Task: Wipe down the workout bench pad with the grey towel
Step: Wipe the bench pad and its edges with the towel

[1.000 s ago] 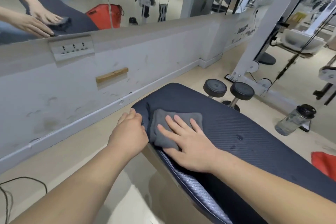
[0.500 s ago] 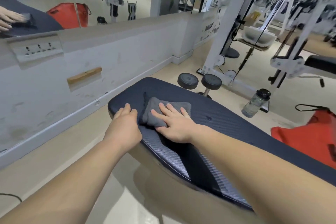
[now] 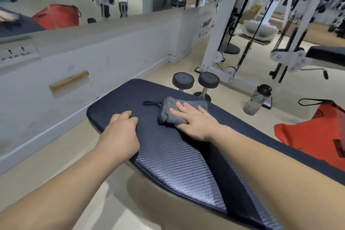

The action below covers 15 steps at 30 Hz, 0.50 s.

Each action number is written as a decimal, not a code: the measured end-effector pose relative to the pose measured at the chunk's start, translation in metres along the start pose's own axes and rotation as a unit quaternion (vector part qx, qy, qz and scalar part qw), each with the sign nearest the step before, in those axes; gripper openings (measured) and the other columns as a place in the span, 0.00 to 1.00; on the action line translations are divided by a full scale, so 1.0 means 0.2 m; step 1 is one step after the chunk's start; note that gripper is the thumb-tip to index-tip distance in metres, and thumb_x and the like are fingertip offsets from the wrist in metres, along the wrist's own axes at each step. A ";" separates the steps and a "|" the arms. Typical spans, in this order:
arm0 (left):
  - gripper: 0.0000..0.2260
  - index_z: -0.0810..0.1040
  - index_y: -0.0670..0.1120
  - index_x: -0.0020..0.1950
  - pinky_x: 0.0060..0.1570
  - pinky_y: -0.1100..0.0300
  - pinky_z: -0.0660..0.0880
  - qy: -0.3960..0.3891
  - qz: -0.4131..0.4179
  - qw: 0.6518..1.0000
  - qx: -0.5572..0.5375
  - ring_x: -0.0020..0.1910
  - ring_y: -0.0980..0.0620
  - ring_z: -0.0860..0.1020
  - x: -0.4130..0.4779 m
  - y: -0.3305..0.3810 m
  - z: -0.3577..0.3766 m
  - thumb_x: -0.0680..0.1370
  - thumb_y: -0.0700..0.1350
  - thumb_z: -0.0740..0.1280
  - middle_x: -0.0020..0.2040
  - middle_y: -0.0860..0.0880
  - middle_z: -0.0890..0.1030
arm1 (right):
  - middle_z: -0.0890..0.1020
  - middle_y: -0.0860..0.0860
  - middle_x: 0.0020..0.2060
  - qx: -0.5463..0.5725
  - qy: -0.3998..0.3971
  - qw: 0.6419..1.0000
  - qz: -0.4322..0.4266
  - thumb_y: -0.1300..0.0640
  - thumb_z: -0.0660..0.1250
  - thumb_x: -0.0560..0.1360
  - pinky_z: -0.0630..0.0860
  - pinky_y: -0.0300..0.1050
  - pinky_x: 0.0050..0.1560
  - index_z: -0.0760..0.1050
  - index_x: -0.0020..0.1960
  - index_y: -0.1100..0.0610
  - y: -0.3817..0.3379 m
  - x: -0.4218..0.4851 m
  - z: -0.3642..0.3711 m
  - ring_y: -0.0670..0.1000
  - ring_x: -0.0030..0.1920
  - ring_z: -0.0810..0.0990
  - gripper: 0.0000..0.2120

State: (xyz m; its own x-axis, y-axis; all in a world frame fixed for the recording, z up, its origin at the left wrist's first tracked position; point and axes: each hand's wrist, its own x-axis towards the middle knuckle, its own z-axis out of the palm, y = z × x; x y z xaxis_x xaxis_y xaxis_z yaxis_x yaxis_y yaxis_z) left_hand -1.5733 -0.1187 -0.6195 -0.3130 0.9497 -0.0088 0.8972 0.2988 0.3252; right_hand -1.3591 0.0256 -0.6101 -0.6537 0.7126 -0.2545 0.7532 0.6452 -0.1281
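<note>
Our right hand [image 3: 194, 121] presses flat, fingers spread, on the folded grey towel [image 3: 179, 111] atop the dark textured bench pad [image 3: 168, 157]; our left hand [image 3: 121, 132] rests curled on the pad's near edge. Beige gym floor [image 3: 56, 164] surrounds us.

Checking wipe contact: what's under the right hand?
The grey towel, bunched, lies flat on the bench pad under the right hand. The pad beneath the towel is hidden.

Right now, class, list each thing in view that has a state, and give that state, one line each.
grey towel: bunched, flat on the pad under the right hand.
bench pad: level, bare but for the towel.
right hand: open, palm pressing the towel.
left hand: fingers curled, resting on the pad.
water bottle: upright, capped.
</note>
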 end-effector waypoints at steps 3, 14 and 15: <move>0.16 0.77 0.44 0.65 0.70 0.50 0.70 -0.001 0.029 1.000 0.005 0.75 0.43 0.62 -0.01 0.06 0.01 0.79 0.39 0.59 0.79 0.47 0.65 | 0.45 0.44 0.85 0.023 0.009 0.993 0.112 0.41 0.51 0.84 0.41 0.61 0.82 0.47 0.84 0.38 0.18 0.06 -0.03 0.49 0.84 0.42 0.30; 0.11 0.81 0.49 0.55 0.56 0.48 0.77 -0.014 0.065 0.997 -0.034 0.59 0.47 0.73 -0.08 0.25 -0.04 0.77 0.42 0.61 0.60 0.53 0.77 | 0.38 0.43 0.83 -0.023 -0.097 0.989 -0.109 0.38 0.52 0.84 0.33 0.56 0.81 0.43 0.83 0.36 -0.15 -0.54 0.08 0.46 0.83 0.34 0.31; 0.11 0.81 0.49 0.55 0.56 0.48 0.77 -0.020 0.071 0.997 -0.031 0.59 0.47 0.74 -0.09 0.27 -0.05 0.77 0.42 0.61 0.58 0.53 0.77 | 0.38 0.42 0.83 -0.030 -0.098 0.987 -0.124 0.38 0.52 0.84 0.33 0.55 0.81 0.44 0.83 0.35 -0.13 -0.56 0.07 0.45 0.82 0.34 0.31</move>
State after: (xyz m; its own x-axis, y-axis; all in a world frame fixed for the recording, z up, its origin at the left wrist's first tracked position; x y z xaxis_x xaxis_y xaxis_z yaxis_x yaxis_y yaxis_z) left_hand -1.5229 -0.1215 -0.5923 -0.1710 0.9853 0.0039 0.9102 0.1565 0.3835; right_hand -1.3044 -0.0748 -0.5925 -0.7867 0.4667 -0.4041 0.5617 0.8127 -0.1550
